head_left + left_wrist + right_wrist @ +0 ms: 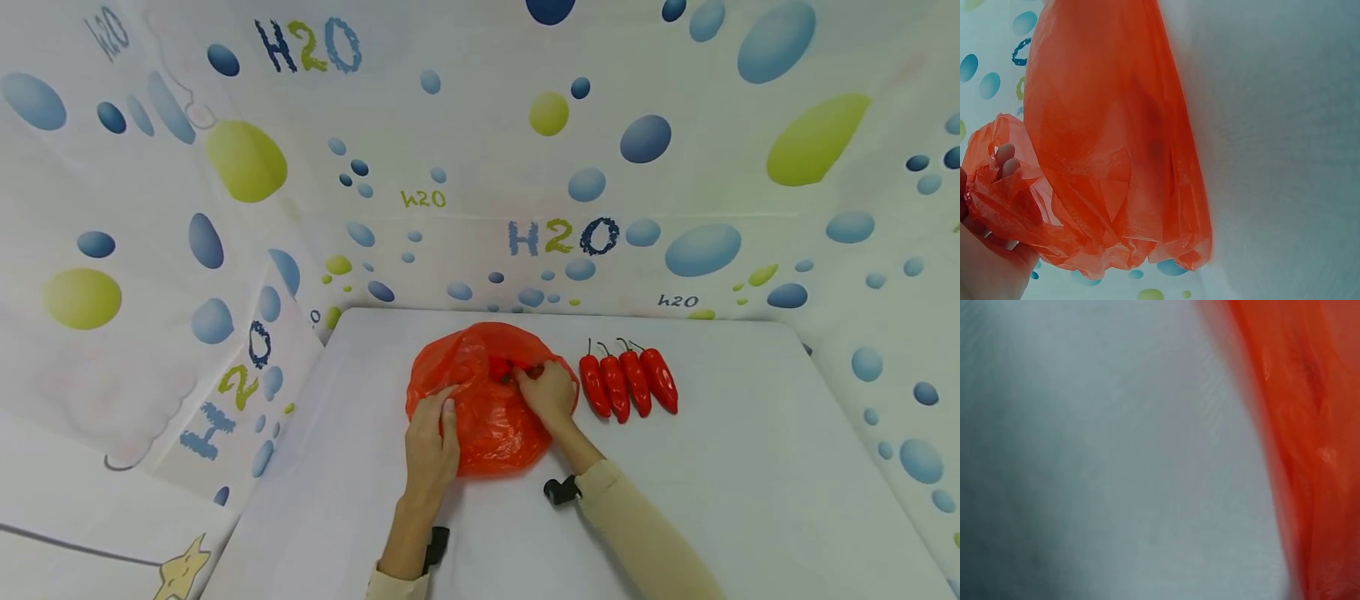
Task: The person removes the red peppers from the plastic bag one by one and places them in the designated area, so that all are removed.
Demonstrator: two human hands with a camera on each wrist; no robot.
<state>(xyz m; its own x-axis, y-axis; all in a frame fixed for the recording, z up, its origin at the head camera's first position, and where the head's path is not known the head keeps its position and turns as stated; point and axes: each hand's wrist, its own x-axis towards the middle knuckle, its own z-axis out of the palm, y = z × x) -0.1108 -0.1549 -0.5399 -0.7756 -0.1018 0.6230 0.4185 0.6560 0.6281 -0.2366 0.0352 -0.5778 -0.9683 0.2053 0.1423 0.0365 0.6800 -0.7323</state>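
An orange-red plastic bag (pixel 495 433) lies on the white table with its mouth open. My left hand (pixel 431 442) grips the near left side of its rim; in the left wrist view, fingers (pixel 1007 164) show curled through the crumpled film (pixel 1016 206). My right hand (pixel 550 392) reaches into the bag's mouth from the right, its curled fingertips at a red pepper (pixel 498 368) with a green stem, partly hidden by the film and fingers. In the right wrist view only the bag's side (pixel 1322 462) shows, without the hand.
Several long red chili peppers (pixel 636 383) lie side by side right of the bag, stems pointing away. The white table (pixel 750 467) ends at a patterned backdrop (pixel 480 150) behind and at the sides. Small black wrist cameras (pixel 561 492) sit on both wrists.
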